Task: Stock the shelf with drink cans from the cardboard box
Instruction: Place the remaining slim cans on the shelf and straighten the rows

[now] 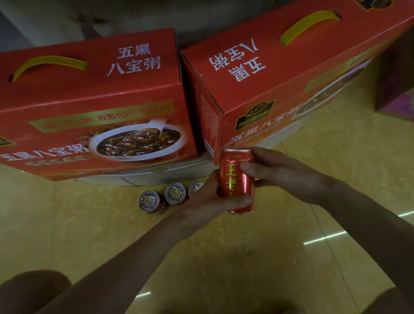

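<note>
Glossy yellow floor tiles [254, 262] fill the lower part of the head view and catch strips of reflected light. A person crouches over them holding a red drink can [236, 181] in both hands, above the floor and just in front of a low white ledge [154, 176].

The left hand [203, 200] comes in from the lower left and grips the lower half of the can, its thumb laid across the front near the base. The right hand [273, 167] reaches in from the right, its fingers [258, 151] curled round the upper half and its thumb pressed on the yellow lettering. The can stands nearly upright, tilted slightly.

Three more cans [175, 193] stand upright in a short row on the tiles at the foot of the ledge, silver tops showing; the left hand partly hides the rightmost.

Two red cartons with yellow handles sit side by side on the ledge: the left carton [78, 98] square to the camera, the right carton [292, 56] turned at an angle with its near corner just above the held can. A purple box [401, 86] sits at the right edge.
</note>
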{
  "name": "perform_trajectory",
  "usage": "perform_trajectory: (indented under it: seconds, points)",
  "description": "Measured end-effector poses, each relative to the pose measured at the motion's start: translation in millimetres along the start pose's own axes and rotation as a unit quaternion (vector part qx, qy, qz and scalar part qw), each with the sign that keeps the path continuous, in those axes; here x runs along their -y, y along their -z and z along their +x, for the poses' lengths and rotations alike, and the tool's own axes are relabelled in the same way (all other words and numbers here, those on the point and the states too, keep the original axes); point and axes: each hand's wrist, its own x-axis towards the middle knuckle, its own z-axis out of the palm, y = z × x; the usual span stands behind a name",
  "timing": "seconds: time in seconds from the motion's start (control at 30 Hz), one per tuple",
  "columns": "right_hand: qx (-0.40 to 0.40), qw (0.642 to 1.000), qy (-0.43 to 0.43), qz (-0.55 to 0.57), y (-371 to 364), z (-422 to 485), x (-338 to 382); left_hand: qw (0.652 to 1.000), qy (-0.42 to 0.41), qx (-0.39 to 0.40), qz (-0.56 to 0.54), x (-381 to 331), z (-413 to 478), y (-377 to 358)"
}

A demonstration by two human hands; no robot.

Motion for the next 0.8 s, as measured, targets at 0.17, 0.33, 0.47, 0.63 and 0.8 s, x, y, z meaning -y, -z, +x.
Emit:
perform_trajectory:
  seconds: [0.17, 0.33, 0.47, 0.63, 0.8]
  points:
    - [-0.05, 0.998, -0.01, 0.036, -4, -3, -6, 0.999, -0.004, 0.0, 0.032, -2, -9, -4]
    - [-0.069, 0.994, -0.042, 0.079, -11, -5, 3, 0.999, -0.005, -0.051, 0.01, -15, -20, -22]
    - [-0.089, 0.985, -0.075, 0.129, -19, -21, 18, 0.994, 0.037, -0.1, 0.014, -30, -41, -38]
    - [-0.114, 0.983, -0.098, 0.109, -29, -48, 34, 0.983, 0.097, -0.148, 0.049, -53, -75, -62]
    - [-0.141, 0.982, -0.106, 0.075, -55, -88, 52, 0.974, 0.133, -0.174, 0.062, -74, -116, -83]
